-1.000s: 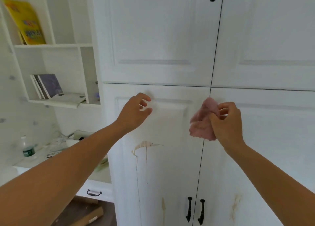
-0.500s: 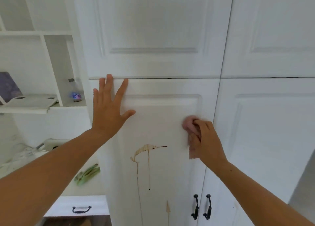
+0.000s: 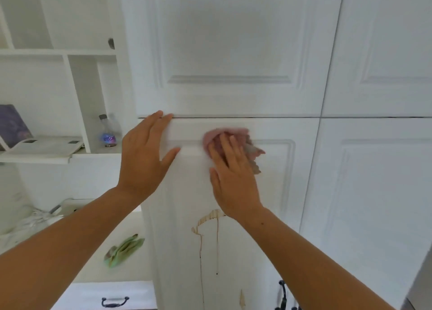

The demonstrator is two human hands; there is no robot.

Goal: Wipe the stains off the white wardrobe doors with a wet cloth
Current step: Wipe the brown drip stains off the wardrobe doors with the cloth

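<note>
Head view, looking slightly up at a white wardrobe: the lower left door (image 3: 268, 216) fills the middle, with the lower right door (image 3: 374, 204) beside it and two upper doors above a dark horizontal seam. The left hand (image 3: 142, 160) lies flat on the lower left door near its top left corner, fingers (image 3: 155, 120) straight and close together, their tips reaching the seam, thumb spread out to the right; it holds nothing. The right hand (image 3: 233, 181) presses a pink cloth (image 3: 219, 137) against the same door, just right of the left hand, at the upper edge of the recessed panel. Its fingers are extended and flat over the cloth, not curled around it; the cloth bunches above the fingertips and a ragged grey-pink edge sticks out to the right. The cloth is blurred. Below the right wrist a brown stain (image 3: 208, 218) arcs across the door and sends thin drips downward; a smaller brown mark (image 3: 242, 301) sits near the bottom edge. Black door handles (image 3: 282, 293) show at the lower edge, partly behind the right forearm. To the left, open shelves (image 3: 58, 52) hold a small bottle (image 3: 107, 132) and a book (image 3: 14, 122), and a green cloth (image 3: 124, 250) lies on a white surface above a drawer with a black handle (image 3: 115, 301).
</note>
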